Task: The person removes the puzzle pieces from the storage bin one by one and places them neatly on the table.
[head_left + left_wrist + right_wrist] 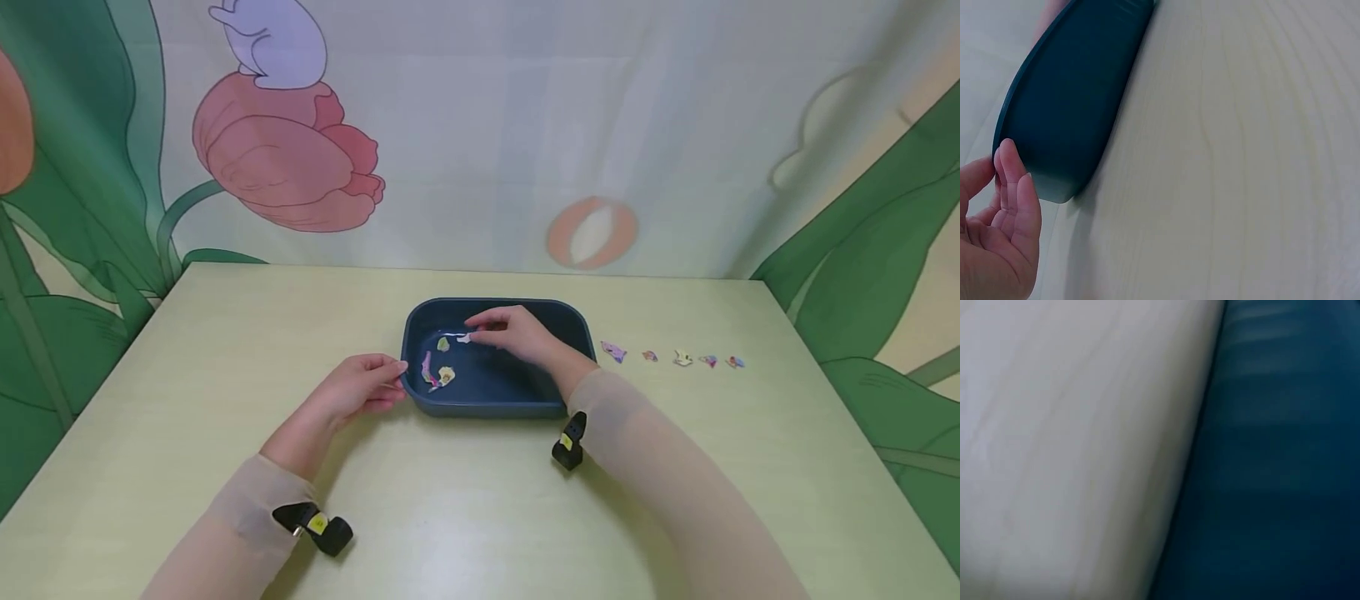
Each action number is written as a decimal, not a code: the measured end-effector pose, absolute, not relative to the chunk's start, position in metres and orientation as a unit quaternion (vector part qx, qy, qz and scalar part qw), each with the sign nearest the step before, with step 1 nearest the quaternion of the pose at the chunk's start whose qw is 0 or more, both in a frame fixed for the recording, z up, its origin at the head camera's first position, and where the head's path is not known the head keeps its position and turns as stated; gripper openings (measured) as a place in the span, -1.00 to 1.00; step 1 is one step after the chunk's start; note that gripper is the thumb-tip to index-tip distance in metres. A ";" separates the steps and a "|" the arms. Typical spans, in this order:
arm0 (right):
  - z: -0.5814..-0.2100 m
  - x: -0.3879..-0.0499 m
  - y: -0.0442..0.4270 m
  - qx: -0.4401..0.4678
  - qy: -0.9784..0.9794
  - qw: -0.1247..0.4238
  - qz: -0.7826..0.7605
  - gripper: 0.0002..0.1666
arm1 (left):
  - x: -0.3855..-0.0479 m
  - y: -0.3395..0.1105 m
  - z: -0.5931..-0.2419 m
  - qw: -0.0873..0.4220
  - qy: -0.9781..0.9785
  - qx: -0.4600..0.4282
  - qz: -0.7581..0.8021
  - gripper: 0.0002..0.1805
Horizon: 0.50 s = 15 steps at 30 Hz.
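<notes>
A dark blue rectangular tray (pixel 495 411) stands on the table. At its left end my left hand (pixel 365 387) holds the rim, thumb on top and fingers against the outer wall; the left wrist view shows this grip on the tray (pixel 1066 94) closely. My right hand (pixel 517 335) reaches over into the tray, thumb and index finger apart. At the thumb tip lies a small white sticker-like piece (pixel 463 338). Other pieces in the tray are a greenish one (pixel 443 343), a long pink-purple one (pixel 428 370) and a cream one (pixel 446 375). The right wrist view shows no hand.
To the right of the tray, several small colourful pieces lie in a row on the table (pixel 480 500), among them a purple one (pixel 613 351) and a white one (pixel 682 358). A printed curtain (pixel 465 150) hangs behind the table's far edge.
</notes>
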State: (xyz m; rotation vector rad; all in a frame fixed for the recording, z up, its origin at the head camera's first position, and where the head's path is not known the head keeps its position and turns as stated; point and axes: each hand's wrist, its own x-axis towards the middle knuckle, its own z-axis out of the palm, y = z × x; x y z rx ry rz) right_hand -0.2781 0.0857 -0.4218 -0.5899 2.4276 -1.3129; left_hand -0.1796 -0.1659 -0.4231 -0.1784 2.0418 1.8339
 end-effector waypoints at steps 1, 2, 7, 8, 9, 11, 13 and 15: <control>-0.423 -0.279 0.085 -0.212 0.855 0.158 -0.447 -0.65 | -0.179 -0.166 -0.422 0.195 0.728 -0.064 0.654 -0.63; -0.424 -0.280 0.085 -0.217 0.861 0.159 -0.433 -0.64 | -0.179 -0.166 -0.422 0.196 0.728 -0.065 0.654 -0.63; -0.429 -0.282 0.085 -0.244 0.888 0.166 -0.353 -0.60 | -0.178 -0.165 -0.420 0.200 0.726 -0.064 0.654 -0.64; -0.430 -0.282 0.085 -0.248 0.892 0.169 -0.339 -0.58 | -0.178 -0.165 -0.420 0.201 0.726 -0.065 0.655 -0.64; -0.431 -0.282 0.084 -0.253 0.894 0.174 -0.325 -0.57 | -0.178 -0.165 -0.420 0.201 0.726 -0.065 0.654 -0.64; -0.433 -0.284 0.084 -0.259 0.900 0.183 -0.299 -0.54 | -0.177 -0.165 -0.419 0.202 0.727 -0.065 0.653 -0.63; -0.434 -0.284 0.083 -0.261 0.902 0.193 -0.284 -0.52 | -0.177 -0.166 -0.419 0.203 0.727 -0.067 0.653 -0.62; -0.435 -0.284 0.084 -0.262 0.904 0.197 -0.274 -0.52 | -0.176 -0.166 -0.420 0.204 0.728 -0.067 0.651 -0.62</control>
